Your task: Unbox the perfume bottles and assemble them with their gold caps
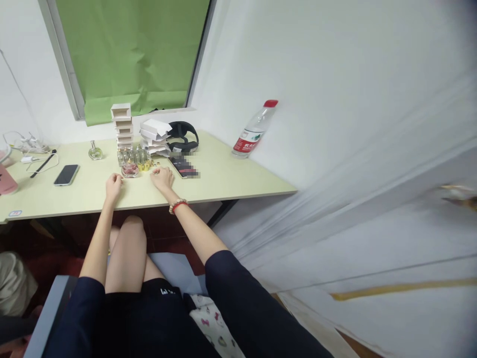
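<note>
My left hand [114, 186] rests on the table near its front edge, fingers curled closed; whether anything is inside them is hidden. Just right of it stands a pink glass perfume bottle [130, 170]. My right hand [163, 178] is closed in a pinch over the tabletop, and something too small to name may be between its fingertips. Close to those fingertips are several small gold caps [143, 166]. Behind the caps, several clear glass bottles [134, 154] stand upright in a cluster.
Stacked white boxes [122, 113] and folded cartons [154, 130] stand behind the bottles, beside a black headset [183, 136]. A dark phone [182, 165] lies right, another phone [67, 175] left. A green perfume bottle [95, 151] and a water bottle [250, 136] stand on the table [223, 181].
</note>
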A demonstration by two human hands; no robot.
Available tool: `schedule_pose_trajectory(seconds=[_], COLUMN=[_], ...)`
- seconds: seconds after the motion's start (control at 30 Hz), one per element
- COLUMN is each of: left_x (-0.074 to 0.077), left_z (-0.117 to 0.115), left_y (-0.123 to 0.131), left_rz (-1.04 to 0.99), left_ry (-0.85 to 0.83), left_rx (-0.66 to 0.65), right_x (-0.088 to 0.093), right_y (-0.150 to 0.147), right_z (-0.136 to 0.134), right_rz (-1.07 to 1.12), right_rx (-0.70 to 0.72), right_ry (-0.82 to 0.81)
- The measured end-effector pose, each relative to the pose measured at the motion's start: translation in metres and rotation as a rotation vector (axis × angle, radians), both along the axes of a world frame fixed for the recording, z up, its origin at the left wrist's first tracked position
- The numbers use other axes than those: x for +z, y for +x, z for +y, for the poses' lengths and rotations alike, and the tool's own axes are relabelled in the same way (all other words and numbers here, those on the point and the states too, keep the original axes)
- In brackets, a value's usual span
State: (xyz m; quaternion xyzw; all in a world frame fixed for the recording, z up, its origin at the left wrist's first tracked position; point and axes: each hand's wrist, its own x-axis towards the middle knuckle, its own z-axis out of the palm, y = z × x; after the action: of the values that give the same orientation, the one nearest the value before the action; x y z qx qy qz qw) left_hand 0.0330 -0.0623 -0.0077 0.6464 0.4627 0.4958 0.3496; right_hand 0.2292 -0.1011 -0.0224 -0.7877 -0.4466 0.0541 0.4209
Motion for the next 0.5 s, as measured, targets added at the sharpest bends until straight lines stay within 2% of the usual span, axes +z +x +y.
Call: schedule_pose_trajectory(seconds=[0.27,0.5], left_x=[0.0,-0.002], left_z=[0.0,-0.002], left_y=[0.001,0.001], left_rz=[-0.002,-0.006], left_ry=[0.0,0.009], left_rx=[-0.012,-0.017], right_x=[-0.001,0.0], right_y=[0.001,0.006], right_z=[0.006,0.016], right_rz=[-0.08,-0.03], right_rx=[0.068,0.049], right_ry=[-0.054,-0.028])
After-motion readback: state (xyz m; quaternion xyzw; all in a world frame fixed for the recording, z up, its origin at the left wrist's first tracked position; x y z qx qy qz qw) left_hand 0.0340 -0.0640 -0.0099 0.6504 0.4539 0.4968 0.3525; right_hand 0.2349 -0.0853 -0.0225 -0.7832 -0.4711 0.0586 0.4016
